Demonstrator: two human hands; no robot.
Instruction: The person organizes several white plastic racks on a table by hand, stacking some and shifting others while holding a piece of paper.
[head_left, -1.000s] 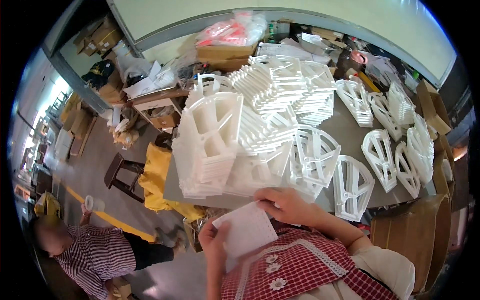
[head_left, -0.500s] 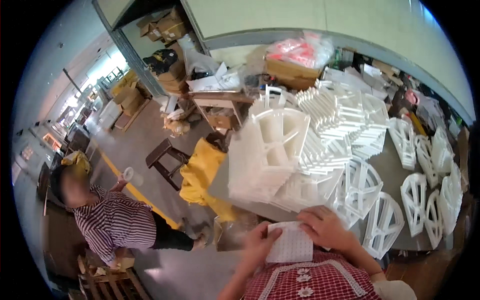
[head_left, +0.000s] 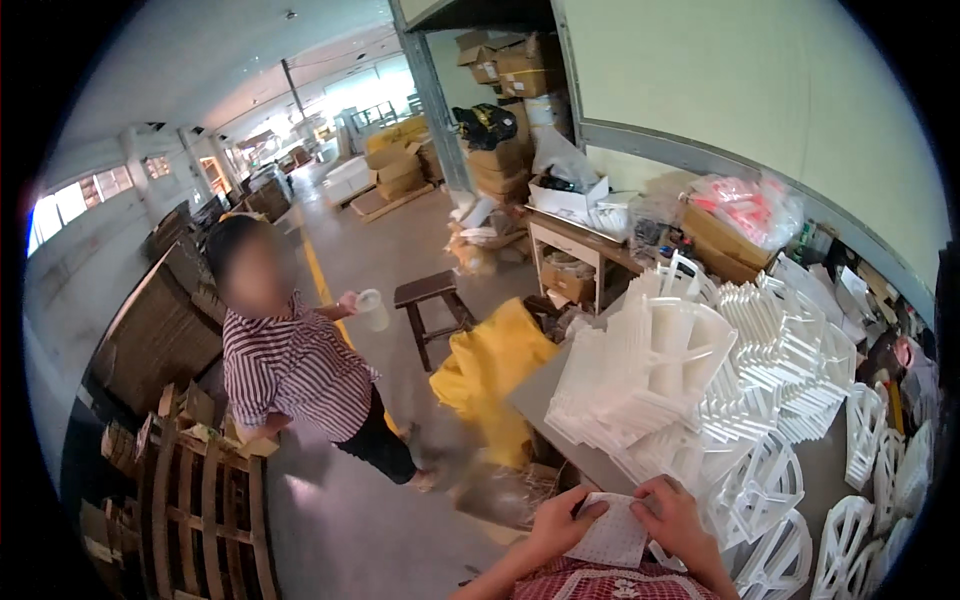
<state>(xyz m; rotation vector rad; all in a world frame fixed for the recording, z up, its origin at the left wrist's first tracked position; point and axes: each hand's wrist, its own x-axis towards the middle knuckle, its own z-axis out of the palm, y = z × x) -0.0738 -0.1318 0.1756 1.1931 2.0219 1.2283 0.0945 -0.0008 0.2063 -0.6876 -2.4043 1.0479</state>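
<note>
A white sheet with rows of small marks (head_left: 612, 533) is held up in front of my apron. My left hand (head_left: 562, 524) pinches its left top corner between thumb and fingers. On the other side, my right hand (head_left: 676, 516) grips the sheet's upper right edge. Just beyond my hands, a large pile of white plastic fan-shaped frames (head_left: 690, 350) is stacked on the grey table (head_left: 548, 402). More single frames (head_left: 768, 490) lie next to my right hand.
A person in a striped shirt (head_left: 295, 365) stands at the left, holding a translucent white container (head_left: 373, 311). Near them are a wooden pallet (head_left: 205, 510) and a dark stool (head_left: 432, 300). A yellow sack (head_left: 490, 365) lies by the table; a carton with pink-white bags (head_left: 720, 240) is behind the pile.
My view has swung left and up, so the scene sits lower and further right. My right hand has shifted from lying over the sheet to pinching its edge.
</note>
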